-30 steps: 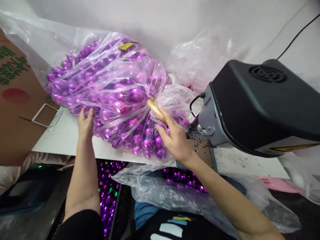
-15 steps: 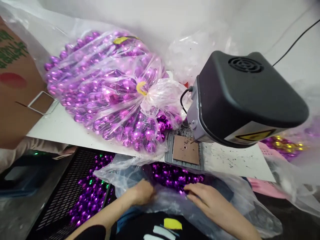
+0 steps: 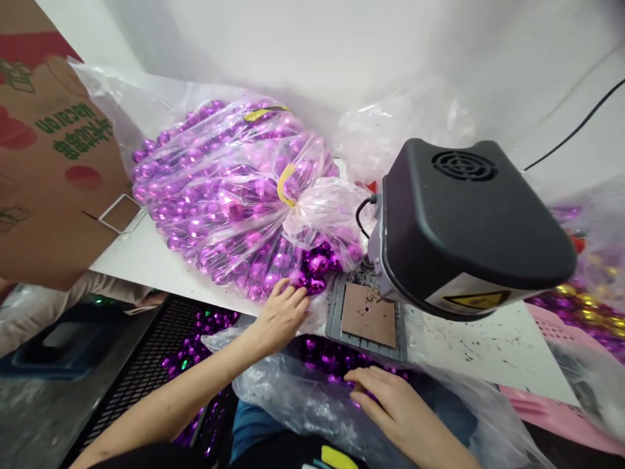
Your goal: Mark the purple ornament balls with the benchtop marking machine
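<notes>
My left hand (image 3: 280, 316) has its fingers apart and reaches over the table's front edge, its fingertips at some uncovered purple beads (image 3: 317, 264). Beside them lies a large clear plastic bag (image 3: 215, 208) full of shiny purple beads, gathered and tied with a yellow strip (image 3: 286, 184). Over my lap a second clear bag (image 3: 303, 404) spreads loosely, with darker purple beads (image 3: 327, 361) inside it. My right hand (image 3: 385, 397) is at these beads, fingers stretched out and apart from the thumb, with nothing visible held.
A black machine head (image 3: 478, 228) overhangs a brown plate (image 3: 368, 316) on a grey base. A black mesh basket (image 3: 127, 371) with purple beads stands lower left. Cardboard boxes (image 3: 53, 150) and another person's sleeve (image 3: 58, 306) are at left, pink baskets (image 3: 561, 417) at right.
My left hand has moved up from the lap bag to the beads at the table's edge. My right hand stays near the lap beads. The view has shifted slightly.
</notes>
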{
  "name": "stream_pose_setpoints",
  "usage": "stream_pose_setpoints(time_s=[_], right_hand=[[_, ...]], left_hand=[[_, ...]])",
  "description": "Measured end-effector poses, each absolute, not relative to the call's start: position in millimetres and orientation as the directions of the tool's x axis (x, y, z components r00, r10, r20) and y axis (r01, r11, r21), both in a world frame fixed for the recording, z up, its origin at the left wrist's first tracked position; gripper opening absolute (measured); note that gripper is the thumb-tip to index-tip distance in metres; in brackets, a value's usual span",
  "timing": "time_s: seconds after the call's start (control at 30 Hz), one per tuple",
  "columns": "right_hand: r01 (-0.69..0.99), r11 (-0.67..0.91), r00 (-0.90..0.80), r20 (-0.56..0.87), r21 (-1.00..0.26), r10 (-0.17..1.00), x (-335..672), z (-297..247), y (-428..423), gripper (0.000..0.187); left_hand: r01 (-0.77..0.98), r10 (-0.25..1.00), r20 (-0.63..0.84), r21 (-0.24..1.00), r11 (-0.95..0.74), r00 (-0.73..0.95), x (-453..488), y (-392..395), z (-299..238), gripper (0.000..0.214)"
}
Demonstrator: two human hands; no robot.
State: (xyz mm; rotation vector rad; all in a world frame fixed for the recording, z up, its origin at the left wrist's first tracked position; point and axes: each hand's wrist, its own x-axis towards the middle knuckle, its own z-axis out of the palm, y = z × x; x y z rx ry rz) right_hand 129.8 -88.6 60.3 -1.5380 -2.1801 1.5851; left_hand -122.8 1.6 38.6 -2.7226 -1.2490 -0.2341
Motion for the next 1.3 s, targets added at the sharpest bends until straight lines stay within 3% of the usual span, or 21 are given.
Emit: stream_pose_setpoints(time_s=[0.17,0.33,0.57,0.63,0.73,0.8,0.87,0.93,1.0,1.07,1.13,1.2,1.3], right_hand=[[0.691,-0.041,-0.495,-0.515,-0.721,0.700,133,56,-95,0.043],[0.654,0.033,-0.525,-0.422,-0.756,0.739,116,57,-90,0.044],[0.593,0.144,-0.583,-0.299,-0.793,0.755,84,67,-71,0.039],[0.588,0.158,-0.594,-0.291,-0.793,0.750,82,73,-71,0.038],[0.589,0.178,-0.603,-0.281,-0.788,0.747,89,86,-78,0.039],[0.591,0.182,-0.599,-0.277,-0.786,0.751,104,96,-85,0.040],[0.602,0.161,-0.565,-0.275,-0.782,0.778,125,106,-91,0.040],[0.618,0.112,-0.488,-0.269,-0.778,0.830,149,115,-97,0.039],[0.618,0.056,-0.384,-0.239,-0.784,0.892,169,123,-99,0.039],[0.593,0.027,-0.305,-0.194,-0.805,0.933,182,129,-99,0.040],[0.574,0.025,-0.266,-0.158,-0.818,0.951,188,134,-97,0.039],[0.574,0.035,-0.266,-0.146,-0.818,0.953,189,136,-95,0.037],[0.575,0.036,-0.272,-0.149,-0.818,0.951,189,134,-95,0.035]], left_hand=[[0.814,0.791,0.198,-0.090,-0.574,0.579,-157,-7,39,0.009],[0.806,0.731,0.378,-0.076,-0.587,0.568,-166,-7,26,0.018],[0.876,0.765,0.535,0.091,-0.474,0.359,-121,-1,32,0.015],[0.899,0.783,0.526,0.075,-0.433,0.333,-100,16,35,0.027],[0.901,0.836,0.395,0.044,-0.431,0.381,-82,48,40,0.049],[0.882,0.857,0.339,0.135,-0.452,0.387,-80,60,45,0.046],[0.805,0.869,0.350,0.363,-0.470,0.349,-82,57,51,0.044],[0.584,0.910,0.311,0.698,-0.415,0.275,-80,42,56,0.048],[0.218,0.956,0.117,0.959,-0.179,0.270,-74,21,55,0.048],[-0.097,0.932,-0.087,0.987,0.129,0.351,-61,5,48,0.047],[-0.241,0.890,-0.196,0.918,0.314,0.412,-48,-3,38,0.050],[-0.232,0.882,-0.235,0.908,0.349,0.408,-37,-1,30,0.056],[-0.062,0.916,-0.225,0.964,0.259,0.332,-29,7,23,0.060]])
